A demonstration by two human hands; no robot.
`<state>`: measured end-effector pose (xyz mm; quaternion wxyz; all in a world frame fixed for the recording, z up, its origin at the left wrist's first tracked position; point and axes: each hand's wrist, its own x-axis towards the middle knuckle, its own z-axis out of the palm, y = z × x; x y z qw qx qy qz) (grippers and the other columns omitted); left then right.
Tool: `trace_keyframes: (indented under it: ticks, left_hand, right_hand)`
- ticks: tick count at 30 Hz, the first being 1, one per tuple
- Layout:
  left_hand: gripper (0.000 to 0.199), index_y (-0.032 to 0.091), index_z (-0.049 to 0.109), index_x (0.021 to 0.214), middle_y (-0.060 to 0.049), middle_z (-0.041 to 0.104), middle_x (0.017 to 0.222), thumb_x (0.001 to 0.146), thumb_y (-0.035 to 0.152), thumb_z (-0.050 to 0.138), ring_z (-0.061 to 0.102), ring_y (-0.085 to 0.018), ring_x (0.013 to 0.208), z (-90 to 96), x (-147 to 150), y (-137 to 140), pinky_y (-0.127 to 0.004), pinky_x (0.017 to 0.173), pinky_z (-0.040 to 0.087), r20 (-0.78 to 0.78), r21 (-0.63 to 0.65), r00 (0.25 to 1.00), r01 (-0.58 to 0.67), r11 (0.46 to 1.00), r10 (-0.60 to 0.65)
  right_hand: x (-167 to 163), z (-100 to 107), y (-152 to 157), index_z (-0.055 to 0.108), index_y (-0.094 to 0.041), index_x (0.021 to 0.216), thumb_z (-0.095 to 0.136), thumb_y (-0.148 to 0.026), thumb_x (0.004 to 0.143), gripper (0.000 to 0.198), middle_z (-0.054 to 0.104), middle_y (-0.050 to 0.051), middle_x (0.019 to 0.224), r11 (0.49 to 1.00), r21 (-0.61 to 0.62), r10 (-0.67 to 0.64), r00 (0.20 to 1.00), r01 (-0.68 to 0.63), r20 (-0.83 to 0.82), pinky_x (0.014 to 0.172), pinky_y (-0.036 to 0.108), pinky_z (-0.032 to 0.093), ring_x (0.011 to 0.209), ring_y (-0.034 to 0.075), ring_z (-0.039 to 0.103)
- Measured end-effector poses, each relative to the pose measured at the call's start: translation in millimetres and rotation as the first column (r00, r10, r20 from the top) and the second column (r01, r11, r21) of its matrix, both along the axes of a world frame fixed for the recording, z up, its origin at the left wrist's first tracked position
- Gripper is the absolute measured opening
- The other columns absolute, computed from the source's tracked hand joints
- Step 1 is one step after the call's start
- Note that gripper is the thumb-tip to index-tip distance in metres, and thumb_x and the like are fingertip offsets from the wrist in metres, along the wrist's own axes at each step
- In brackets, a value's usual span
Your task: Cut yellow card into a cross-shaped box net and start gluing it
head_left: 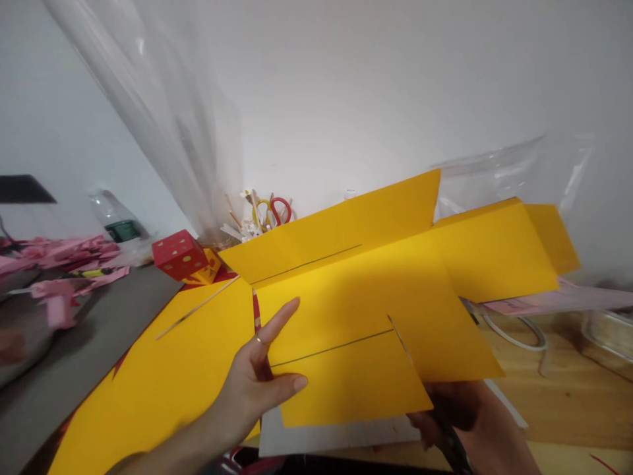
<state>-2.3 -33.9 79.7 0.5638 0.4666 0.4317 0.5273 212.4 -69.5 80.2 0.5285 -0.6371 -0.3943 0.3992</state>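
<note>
My left hand [254,369] grips the left edge of a yellow card sheet [356,300], thumb on top and index finger stretched along it. The sheet has fold flaps, drawn pencil lines and a narrow slit near its lower right. Under that lower right part is my right hand [489,429], its fingers partly hidden by the card. It is closed round a dark tool [452,448] that looks like scissors, blurred and cut off by the frame's bottom. Another yellow sheet [182,363] lies to the left, with a thin stick [198,307] on it.
A red box with spots [178,254] sits behind the left sheet. Sticks and red-handled scissors [281,211] stand against the wall. On the left are a pink glue gun [54,302], pink scraps [64,254] and a bottle [116,221]. A white ring [517,340] lies right.
</note>
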Motion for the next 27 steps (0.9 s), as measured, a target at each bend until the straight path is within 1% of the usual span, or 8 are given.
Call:
trace_keyframes:
  ticks: [3,8,11,14,20,23,25,27]
  left_hand:
    - [0.068,0.035,0.058,0.120,0.005,0.025,0.150,0.056,0.028,0.082,0.014,-0.038,0.138,-2.1,-1,0,-0.050,0.105,0.035,-0.019,0.000,1.000,0.017,1.000,-0.017]
    - [0.066,0.035,0.056,0.122,0.004,0.035,0.146,0.061,0.026,0.080,0.009,-0.028,0.140,-10.2,-5,3,-0.046,0.113,0.013,-0.076,0.096,0.997,0.042,0.994,-0.034]
    - [0.067,0.037,0.052,0.125,0.005,0.038,0.145,0.065,0.024,0.078,0.013,-0.023,0.140,-15.3,-8,9,-0.042,0.115,0.010,-0.114,0.185,0.993,0.029,0.982,-0.008]
    - [0.067,0.042,0.047,0.128,0.008,0.036,0.145,0.070,0.023,0.074,0.016,-0.019,0.140,-17.4,-7,15,-0.038,0.115,0.013,-0.121,0.265,0.989,-0.049,0.963,0.083]
    - [0.070,0.038,0.034,0.137,0.006,0.028,0.150,0.076,0.029,0.069,0.014,-0.019,0.140,-14.5,9,10,-0.038,0.116,0.006,-0.181,0.323,0.968,-0.109,0.940,0.174]
    - [0.081,0.032,0.022,0.143,-0.001,0.028,0.151,0.076,0.031,0.068,0.021,-0.023,0.139,-14.8,23,1,-0.040,0.114,0.019,-0.156,0.235,0.982,-0.067,0.970,0.106]
    - [0.085,0.032,0.011,0.145,-0.004,0.030,0.150,0.079,0.030,0.065,0.031,-0.024,0.135,-18.1,33,-7,-0.039,0.109,0.032,-0.037,0.157,0.999,0.023,0.987,-0.017]
    - [0.084,0.035,0.011,0.144,-0.004,0.036,0.147,0.080,0.027,0.064,0.039,-0.023,0.131,-24.2,40,-15,-0.037,0.104,0.039,0.113,0.113,0.985,0.114,0.987,-0.127]
  right_hand:
    - [0,2,-2,0.059,-0.020,0.059,0.069,-0.020,0.047,0.015,0.060,-0.003,0.048,0.999,-0.035,0.010,1.000,-0.010,0.002,0.041,0.023,0.034,0.043,0.013,0.050]
    - [2,-4,-3,0.057,-0.019,0.065,0.072,-0.029,0.050,0.023,0.059,-0.002,0.051,0.999,-0.050,0.022,0.998,-0.019,0.060,0.045,0.025,0.036,0.049,0.015,0.050]
    - [4,-10,-4,0.055,-0.020,0.080,0.075,-0.038,0.057,0.035,0.053,-0.007,0.051,0.991,0.029,0.132,0.991,-0.133,0.022,0.045,0.023,0.033,0.046,0.011,0.045]
    - [4,-17,-6,0.054,-0.024,0.086,0.070,-0.056,0.065,0.041,0.051,-0.008,0.053,0.946,0.145,0.305,0.948,-0.291,-0.089,0.046,0.020,0.030,0.047,0.008,0.041]
    - [-6,-35,0,0.058,-0.032,0.100,0.053,-0.057,0.082,0.032,0.064,0.001,0.082,0.890,0.363,0.368,0.904,-0.275,-0.218,0.054,0.023,0.046,0.073,0.017,0.057]
    - [-24,-38,8,0.057,-0.033,0.103,0.053,-0.061,0.079,0.038,0.064,0.003,0.092,0.888,0.412,0.353,0.878,-0.206,-0.322,0.056,0.027,0.051,0.084,0.021,0.059]
    - [-36,-36,14,0.056,-0.031,0.100,0.066,-0.053,0.073,0.036,0.066,0.001,0.091,0.929,0.355,0.228,0.915,-0.102,-0.332,0.058,0.025,0.051,0.082,0.020,0.061]
    - [-43,-32,18,0.056,-0.029,0.098,0.073,-0.042,0.071,0.034,0.068,-0.001,0.086,0.956,0.292,0.118,0.943,-0.024,-0.310,0.061,0.022,0.051,0.077,0.017,0.062]
